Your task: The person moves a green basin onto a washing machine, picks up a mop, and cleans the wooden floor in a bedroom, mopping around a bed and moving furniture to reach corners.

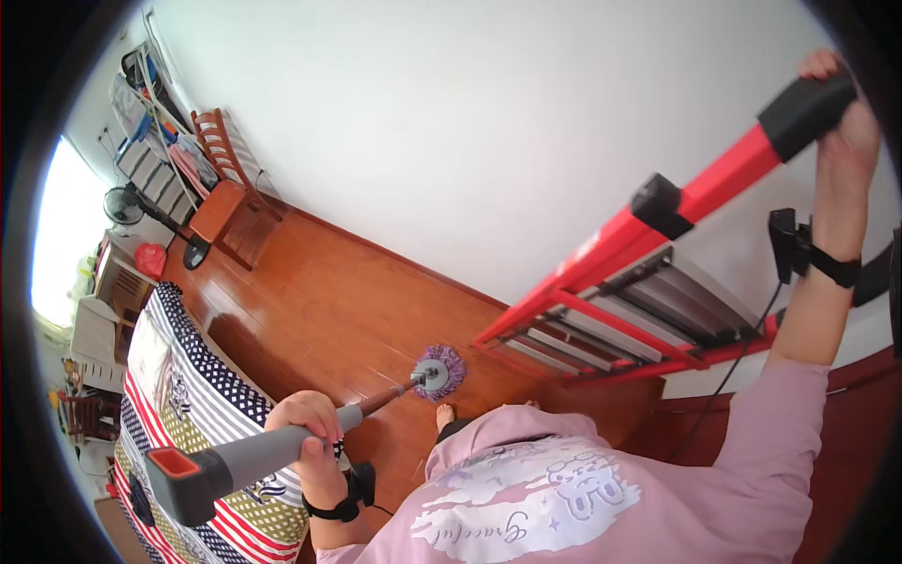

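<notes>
My left hand point(312, 425) is wrapped round the grey handle of a mop point(263, 451), whose dark end cap points toward the lower left. The mop's round head point(438, 373), with purple and white strands, rests on the wooden floor just ahead of my bare foot. Up at the far right, my right hand point(841, 108) grips the black-capped top end of a red stepladder point(648, 221). The ladder's grey steps lie folded between its rails, and it leans near the white wall with its foot on the floor. A black strap with a small device sits on each wrist.
A bed with a striped, patterned cover point(202, 414) stands close on my left. Farther off are a wooden chair point(225, 207), a black standing fan point(127, 207), a red bag point(150, 259) and a cluttered rack. The white wall point(451, 122) runs along the far side.
</notes>
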A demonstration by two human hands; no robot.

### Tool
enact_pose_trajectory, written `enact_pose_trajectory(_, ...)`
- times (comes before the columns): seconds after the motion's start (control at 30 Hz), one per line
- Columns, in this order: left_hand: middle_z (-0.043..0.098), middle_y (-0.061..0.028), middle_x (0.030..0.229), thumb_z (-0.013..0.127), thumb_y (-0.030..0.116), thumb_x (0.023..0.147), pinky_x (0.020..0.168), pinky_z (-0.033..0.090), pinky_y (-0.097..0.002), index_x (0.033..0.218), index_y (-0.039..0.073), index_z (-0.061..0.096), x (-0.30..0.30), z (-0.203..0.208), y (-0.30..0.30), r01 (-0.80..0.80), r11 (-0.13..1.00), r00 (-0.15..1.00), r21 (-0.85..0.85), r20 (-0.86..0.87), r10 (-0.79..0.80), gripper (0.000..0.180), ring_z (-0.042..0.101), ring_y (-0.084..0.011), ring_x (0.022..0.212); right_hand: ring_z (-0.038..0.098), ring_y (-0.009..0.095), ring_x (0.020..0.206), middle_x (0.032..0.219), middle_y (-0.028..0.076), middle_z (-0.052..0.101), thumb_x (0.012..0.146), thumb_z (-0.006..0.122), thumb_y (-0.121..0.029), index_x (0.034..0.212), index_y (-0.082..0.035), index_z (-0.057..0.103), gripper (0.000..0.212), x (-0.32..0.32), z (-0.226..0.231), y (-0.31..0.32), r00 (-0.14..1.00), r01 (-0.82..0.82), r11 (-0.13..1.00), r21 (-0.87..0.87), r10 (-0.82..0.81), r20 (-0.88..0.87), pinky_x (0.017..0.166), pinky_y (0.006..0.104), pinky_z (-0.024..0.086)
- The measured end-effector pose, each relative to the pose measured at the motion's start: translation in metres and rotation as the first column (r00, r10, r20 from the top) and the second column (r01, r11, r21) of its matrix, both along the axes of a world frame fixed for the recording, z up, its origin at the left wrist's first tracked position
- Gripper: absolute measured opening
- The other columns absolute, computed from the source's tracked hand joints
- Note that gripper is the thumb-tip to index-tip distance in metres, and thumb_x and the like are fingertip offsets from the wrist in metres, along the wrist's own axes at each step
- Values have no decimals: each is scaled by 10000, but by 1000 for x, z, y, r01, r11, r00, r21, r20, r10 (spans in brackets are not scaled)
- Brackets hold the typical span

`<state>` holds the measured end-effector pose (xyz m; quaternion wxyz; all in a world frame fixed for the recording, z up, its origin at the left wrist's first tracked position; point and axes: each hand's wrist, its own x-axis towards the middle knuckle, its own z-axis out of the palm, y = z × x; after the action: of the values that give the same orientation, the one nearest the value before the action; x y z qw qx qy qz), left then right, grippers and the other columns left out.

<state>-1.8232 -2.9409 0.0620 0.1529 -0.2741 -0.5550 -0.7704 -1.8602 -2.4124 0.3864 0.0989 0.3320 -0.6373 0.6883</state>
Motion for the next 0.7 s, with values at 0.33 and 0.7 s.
enact_pose_trajectory(0.33, 444, -16, 463, 684, 371, 715, 385, 343, -228, 577, 70, 439, 27, -4, -42, -163, 983, 985, 82, 78, 156, 411, 450, -135, 384, 501, 162, 447, 495, 80, 514, 757, 483, -149, 555, -52, 506, 225, -138, -80, -203, 589, 778, 608, -159, -794, -153, 481, 284, 431)
enact_pose_trajectory(0.7, 481, -35, 476, 659, 363, 728, 379, 364, -210, 601, 71, 460, 42, -7, -42, -135, 989, 990, 59, 41, 132, 375, 459, -133, 380, 558, 191, 520, 551, 104, 554, 773, 554, -172, 605, 5, 537, 245, -280, -110, -253, 734, 677, 731, -84, -679, 20, 539, 303, 463)
